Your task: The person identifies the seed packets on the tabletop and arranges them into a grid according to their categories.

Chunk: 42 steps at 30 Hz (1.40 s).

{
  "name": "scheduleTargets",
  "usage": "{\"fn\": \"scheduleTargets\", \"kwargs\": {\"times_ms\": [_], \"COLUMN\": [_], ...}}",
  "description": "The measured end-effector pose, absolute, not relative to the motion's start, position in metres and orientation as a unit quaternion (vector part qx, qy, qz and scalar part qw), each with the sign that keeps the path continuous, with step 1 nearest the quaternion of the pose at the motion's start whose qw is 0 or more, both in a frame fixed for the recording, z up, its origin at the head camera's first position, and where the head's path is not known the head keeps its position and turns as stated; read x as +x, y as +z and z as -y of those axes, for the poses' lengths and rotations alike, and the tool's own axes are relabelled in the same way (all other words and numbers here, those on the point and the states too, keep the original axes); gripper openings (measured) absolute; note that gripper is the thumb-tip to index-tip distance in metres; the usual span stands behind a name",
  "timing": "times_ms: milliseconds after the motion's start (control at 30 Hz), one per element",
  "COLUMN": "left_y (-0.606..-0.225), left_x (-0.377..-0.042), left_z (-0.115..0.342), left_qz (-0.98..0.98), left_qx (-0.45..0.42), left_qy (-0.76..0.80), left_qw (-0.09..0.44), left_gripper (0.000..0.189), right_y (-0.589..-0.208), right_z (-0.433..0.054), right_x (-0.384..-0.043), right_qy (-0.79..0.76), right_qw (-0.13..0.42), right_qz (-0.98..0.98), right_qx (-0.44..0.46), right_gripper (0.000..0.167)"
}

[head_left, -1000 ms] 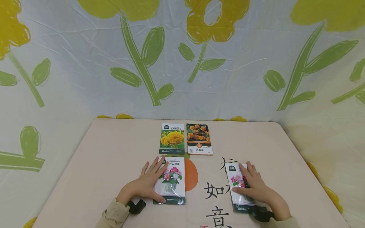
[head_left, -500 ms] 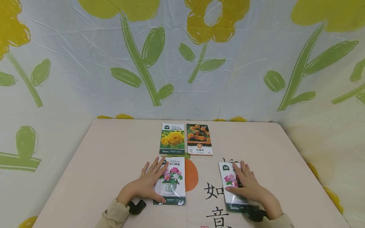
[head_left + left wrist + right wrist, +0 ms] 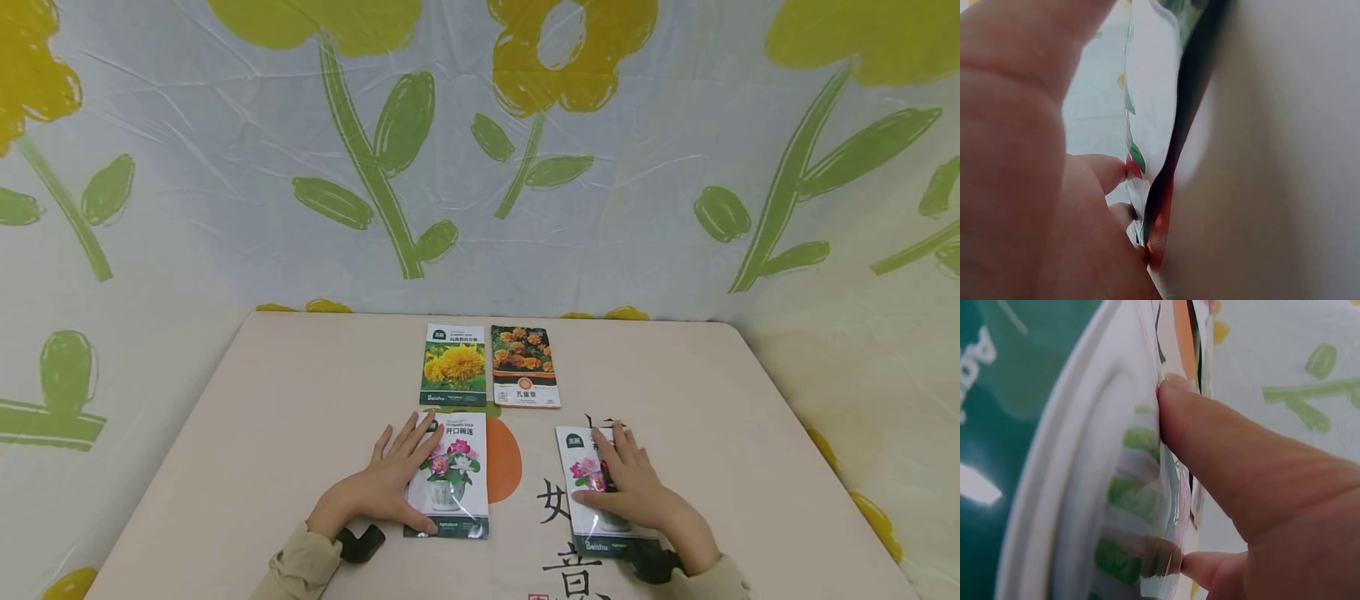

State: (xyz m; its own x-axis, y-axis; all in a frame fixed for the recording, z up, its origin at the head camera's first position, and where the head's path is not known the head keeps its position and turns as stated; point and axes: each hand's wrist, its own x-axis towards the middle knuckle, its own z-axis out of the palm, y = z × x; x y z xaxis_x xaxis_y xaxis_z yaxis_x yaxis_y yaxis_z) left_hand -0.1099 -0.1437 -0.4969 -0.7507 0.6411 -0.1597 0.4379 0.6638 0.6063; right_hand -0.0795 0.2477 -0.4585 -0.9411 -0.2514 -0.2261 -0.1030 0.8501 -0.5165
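Two white seed packets with pink lotus flowers lie face up near the front of the table. On the left one (image 3: 457, 483), my left hand (image 3: 382, 483) rests with fingers spread over its left side and the thumb at its lower edge. My right hand (image 3: 637, 492) presses on the right packet (image 3: 596, 529), fingers extended, covering its right part. That packet tilts slightly, a gap apart from the left one. In the right wrist view, the thumb (image 3: 1210, 437) touches the packet's printed face (image 3: 1129, 487). The left wrist view catches the left packet (image 3: 1154, 94) edge-on.
Behind the left packet lies a yellow-flower seed packet (image 3: 453, 367). Beside it on the right is a seed packet with orange marigolds (image 3: 525, 367). The pale pink table (image 3: 315, 375) bears black characters and an orange print (image 3: 504, 458). A flower-patterned cloth (image 3: 637, 208) hangs behind.
My right hand has slid the right lotus packet leftward across the table, nearer the left packet. The left hand and the two back packets have stayed in place.
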Motion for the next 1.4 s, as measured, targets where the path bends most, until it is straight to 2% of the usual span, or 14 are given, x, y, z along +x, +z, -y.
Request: {"fn": "scheduleTargets", "kwargs": {"times_ms": [333, 667, 1400], "left_y": [-0.495, -0.493, -0.493], "left_x": [-0.11, -0.11, -0.11], "left_z": [0.142, 0.142, 0.144], "left_qz": [-0.894, -0.894, -0.889], "left_qx": [0.297, 0.299, 0.307], "left_qy": [0.279, 0.278, 0.287], "left_qw": [0.186, 0.184, 0.181], "left_gripper": [0.129, 0.128, 0.127], "right_y": [-0.457, -0.458, -0.461], "right_z": [-0.229, -0.211, -0.182], "right_x": [-0.082, -0.085, -0.093], "right_qy": [-0.249, -0.224, -0.221], "right_qw": [0.16, 0.142, 0.142], "right_qz": [-0.951, -0.959, -0.96], "right_qx": [-0.093, -0.104, -0.1], "right_gripper": [0.107, 0.107, 0.107]}}
